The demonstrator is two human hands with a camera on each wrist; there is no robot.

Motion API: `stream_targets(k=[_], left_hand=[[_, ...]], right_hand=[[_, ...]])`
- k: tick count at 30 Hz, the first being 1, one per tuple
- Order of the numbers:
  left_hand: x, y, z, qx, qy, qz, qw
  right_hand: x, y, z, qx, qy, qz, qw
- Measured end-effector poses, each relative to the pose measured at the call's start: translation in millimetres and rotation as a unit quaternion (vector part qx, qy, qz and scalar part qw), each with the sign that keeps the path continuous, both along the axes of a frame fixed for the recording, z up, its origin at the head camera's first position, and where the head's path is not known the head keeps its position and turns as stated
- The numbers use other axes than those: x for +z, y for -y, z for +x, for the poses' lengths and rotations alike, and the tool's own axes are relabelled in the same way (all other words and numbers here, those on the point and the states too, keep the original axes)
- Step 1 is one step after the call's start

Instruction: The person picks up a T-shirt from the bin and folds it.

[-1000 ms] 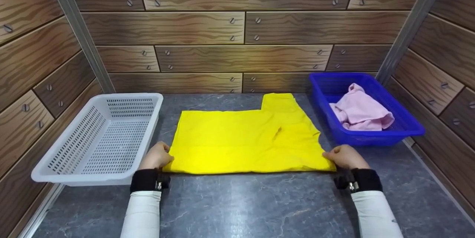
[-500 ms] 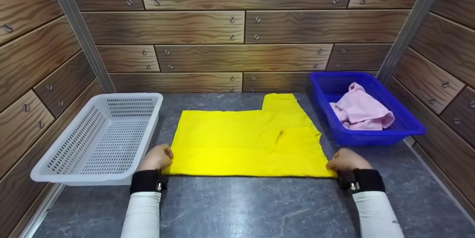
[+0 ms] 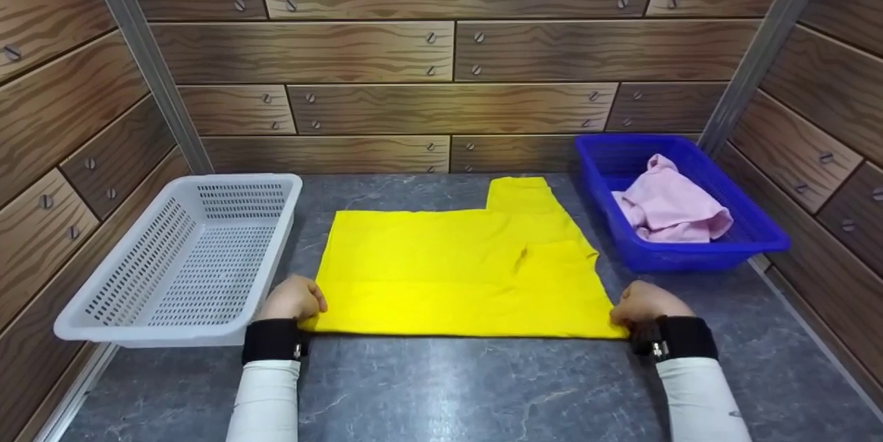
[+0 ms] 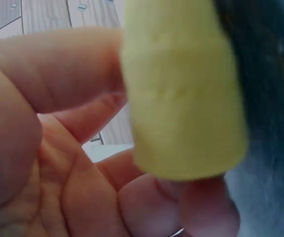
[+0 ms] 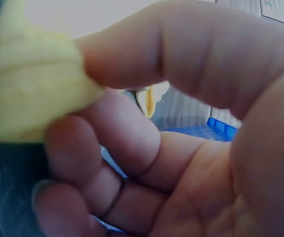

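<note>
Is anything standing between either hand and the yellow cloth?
Nothing visible: the left hand and right hand already hold the yellow cloth at its near corners. The white basket lies left of the cloth, not between it and a hand.

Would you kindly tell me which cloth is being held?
The yellow garment, pinched by the left hand and right hand; the pink cloth lies in the blue basket.

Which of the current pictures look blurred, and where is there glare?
Head view: mostly sharp, pale glare on the grey table in front of the yellow cloth; left wrist view: cloth and left hand look soft; right wrist view: cloth blurred, with a washed-out patch near the top left.
</note>
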State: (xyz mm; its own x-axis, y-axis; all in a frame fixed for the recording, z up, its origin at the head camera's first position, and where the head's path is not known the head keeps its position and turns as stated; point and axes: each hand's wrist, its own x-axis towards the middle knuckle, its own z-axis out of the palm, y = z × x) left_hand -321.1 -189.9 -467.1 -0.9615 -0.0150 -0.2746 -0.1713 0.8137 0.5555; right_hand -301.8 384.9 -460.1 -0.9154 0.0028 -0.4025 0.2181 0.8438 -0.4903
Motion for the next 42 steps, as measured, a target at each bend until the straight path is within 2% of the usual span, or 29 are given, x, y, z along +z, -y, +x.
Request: stream_targets(k=[5,9,11,13,16,19,21,23,27,29,31,34,37,40,42], left_hand=[[2.1,-4.3,1.2,-0.005,0.004,-0.016,0.9999],[9.3,-14.1,1.2,0.018,0.008,-0.064,0.9978],[13.7,-22.7,3.0,0.03,-0.004,-0.093,0.9952],[17.0,-33.2,5.5,0.035,-0.031,-0.112,0.9926],[18.9,-48.8,9.4,0.013,-0.07,-0.113,0.991],[17.6,-60.1,10.7,-0.018,-0.073,-0.106,0.9916],[15.4,-64.0,10.8,-0.029,-0.066,-0.109,0.9914],[13.5,-65.8,10.9,-0.032,-0.061,-0.118,0.9905],[11.1,-66.6,10.1,-0.031,-0.061,-0.126,0.9896],[10.0,-66.0,9.6,-0.031,-0.064,-0.124,0.9897],[9.5,-64.4,9.3,-0.028,-0.065,-0.114,0.9909],[8.2,-59.6,8.7,-0.023,-0.076,-0.092,0.9926],[4.0,-52.8,4.8,-0.028,-0.075,-0.056,0.9952],[-2.0,-48.6,1.5,-0.032,-0.07,-0.047,0.9959],[-4.1,-47.9,1.4,-0.036,-0.063,-0.054,0.9959]], right_hand=[[2.0,-0.8,0.8,0.008,0.002,0.019,0.9998],[8.7,1.0,0.3,0.006,-0.025,0.02,0.9995],[11.9,6.8,-1.0,0.001,-0.069,0.024,0.9973],[11.9,18.6,-3.6,-0.002,-0.13,0.021,0.9912],[3.1,46.6,-8.1,0.016,-0.226,-0.005,0.9739],[-9.9,80.0,-15.6,0.064,-0.273,-0.034,0.9594],[-15.8,99.4,-22.2,0.102,-0.273,-0.032,0.956],[-18.1,114.7,-29.5,0.131,-0.254,-0.018,0.958],[-16.7,130.3,-42.4,0.169,-0.17,0.029,0.9705],[-16.1,131.0,-45.8,0.186,-0.134,0.046,0.9722],[-15.7,127.7,-46.6,0.198,-0.118,0.042,0.9722],[-15.1,116.6,-45.9,0.186,-0.148,0.016,0.9712],[-12.4,101.7,-43.9,0.159,-0.163,0.027,0.9733],[-12.5,90.8,-39.5,0.143,-0.142,0.07,0.977],[-14.8,85.7,-34.3,0.146,-0.13,0.085,0.977]])
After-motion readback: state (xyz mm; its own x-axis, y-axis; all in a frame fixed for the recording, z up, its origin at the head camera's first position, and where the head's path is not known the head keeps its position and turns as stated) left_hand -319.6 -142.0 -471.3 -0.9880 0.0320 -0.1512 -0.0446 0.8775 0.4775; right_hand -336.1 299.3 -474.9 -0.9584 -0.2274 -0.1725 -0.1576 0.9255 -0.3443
